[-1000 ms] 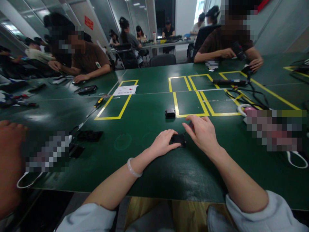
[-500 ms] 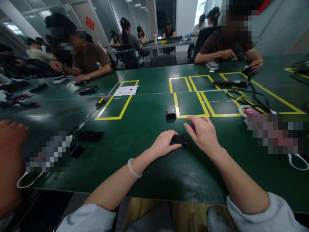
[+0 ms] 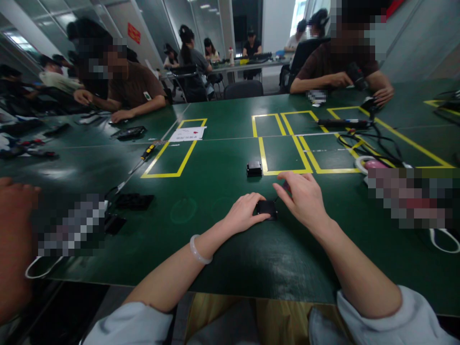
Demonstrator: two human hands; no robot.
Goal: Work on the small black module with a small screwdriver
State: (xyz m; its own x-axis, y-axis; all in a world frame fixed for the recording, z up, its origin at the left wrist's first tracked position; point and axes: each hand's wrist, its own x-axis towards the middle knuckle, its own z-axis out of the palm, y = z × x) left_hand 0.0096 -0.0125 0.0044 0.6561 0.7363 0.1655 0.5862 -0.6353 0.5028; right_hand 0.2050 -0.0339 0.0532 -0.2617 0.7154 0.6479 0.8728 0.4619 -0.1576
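My left hand (image 3: 245, 212) grips a small square black box (image 3: 267, 210) on the green table, thumb along the near side and fingers over the far left edge. In my right hand (image 3: 304, 197) is a small screwdriver (image 3: 286, 185), mostly hidden by the fingers. Its thin dark shaft slants down to the right side of the box; the tip's exact contact cannot be made out. Beyond my hands, a second black box (image 3: 254, 168) stands apart on the table.
Yellow tape (image 3: 179, 175) marks rectangles on the table (image 3: 215, 268). A yellow-black screwdriver (image 3: 148, 152) and dark parts (image 3: 134, 201) lie left. Cables (image 3: 390, 139) and a white tape roll (image 3: 360, 164) are right. Another person's arm (image 3: 16, 249) reaches in at left; co-workers sit opposite.
Almost nothing differs. My right hand and the screwdriver have shifted very slightly; the box stays in place under my left hand.
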